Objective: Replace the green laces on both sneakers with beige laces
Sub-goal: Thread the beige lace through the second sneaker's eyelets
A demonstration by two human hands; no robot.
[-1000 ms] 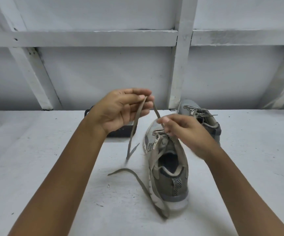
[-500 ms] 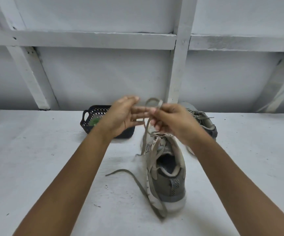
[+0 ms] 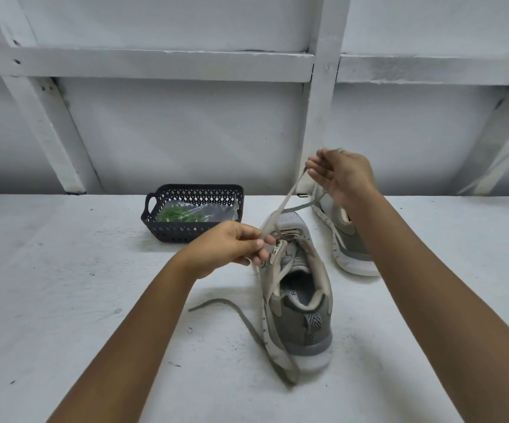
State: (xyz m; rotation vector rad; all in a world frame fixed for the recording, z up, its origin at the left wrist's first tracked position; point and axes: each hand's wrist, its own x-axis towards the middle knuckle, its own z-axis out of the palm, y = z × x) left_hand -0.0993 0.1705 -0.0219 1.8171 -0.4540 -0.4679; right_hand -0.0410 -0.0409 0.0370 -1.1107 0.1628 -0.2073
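Observation:
A grey sneaker (image 3: 303, 312) stands heel toward me on the white table, with a beige lace (image 3: 287, 198) running through its front eyelets. My right hand (image 3: 340, 175) pinches that lace and holds it taut, raised up and to the right of the shoe. My left hand (image 3: 232, 245) pinches the lace low at the shoe's left eyelets. The lace's other end (image 3: 247, 325) trails loose over the table and round the heel. A second grey sneaker (image 3: 343, 239) lies behind, partly hidden by my right forearm.
A dark perforated basket (image 3: 167, 230) sits at the back left of the shoes, holding a clear bag with green laces (image 3: 180, 214). A white wall with timber beams (image 3: 323, 96) rises directly behind the table.
My hands, which met above the shoe's toe, have parted. The right hand has gone up and right, drawing the lace taut. The left hand has dropped to the eyelets.

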